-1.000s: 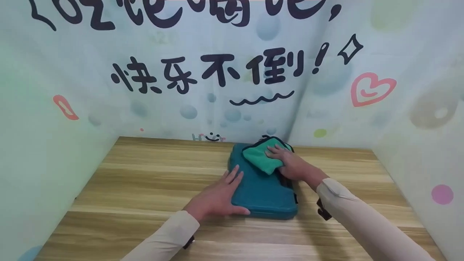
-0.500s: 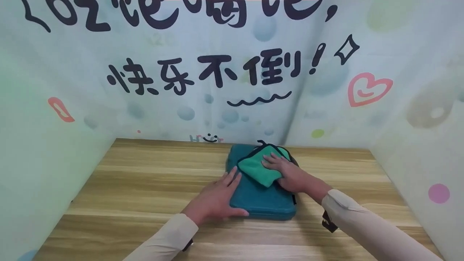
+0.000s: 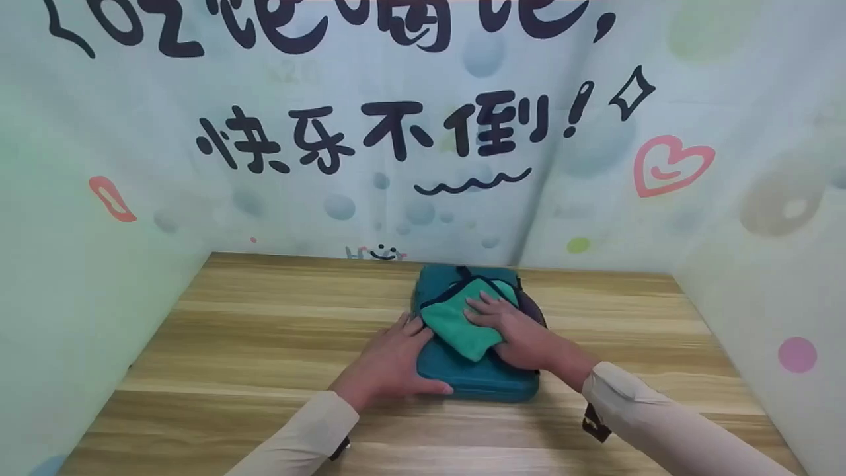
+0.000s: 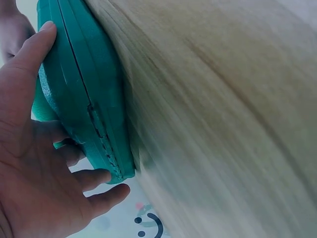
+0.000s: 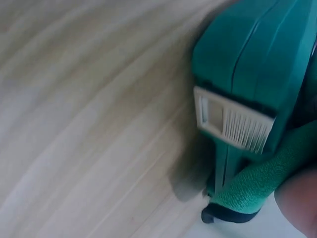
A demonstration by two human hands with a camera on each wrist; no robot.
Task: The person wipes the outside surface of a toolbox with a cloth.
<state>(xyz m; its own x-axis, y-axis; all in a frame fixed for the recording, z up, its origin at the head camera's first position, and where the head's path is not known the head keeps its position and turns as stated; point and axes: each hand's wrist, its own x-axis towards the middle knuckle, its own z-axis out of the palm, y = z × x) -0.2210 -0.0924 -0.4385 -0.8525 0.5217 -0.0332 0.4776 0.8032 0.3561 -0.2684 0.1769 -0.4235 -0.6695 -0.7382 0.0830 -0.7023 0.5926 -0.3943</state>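
A teal hard plastic case [image 3: 476, 380] lies flat on the table near the back wall. Over its top is spread a green cloth [image 3: 456, 324] with black edging. My right hand [image 3: 522, 337] rests flat on the cloth, fingers extended toward the upper left. Along the case's left side lie the fingers of my left hand [image 3: 390, 360], with the thumb at its front corner. The left wrist view shows the case's side seam [image 4: 81, 74] beside those spread fingers. A pale ribbed latch [image 5: 235, 119] on the case's side appears in the right wrist view.
The wood-grain table [image 3: 277, 330] extends on both sides of the case. Behind it hangs a printed backdrop [image 3: 297, 218] with black lettering, and pale side walls [image 3: 59, 277] flank the table.
My right hand and the cloth have slid toward me and slightly left across the case's top, uncovering its far end. My left hand stays at the case's left side.
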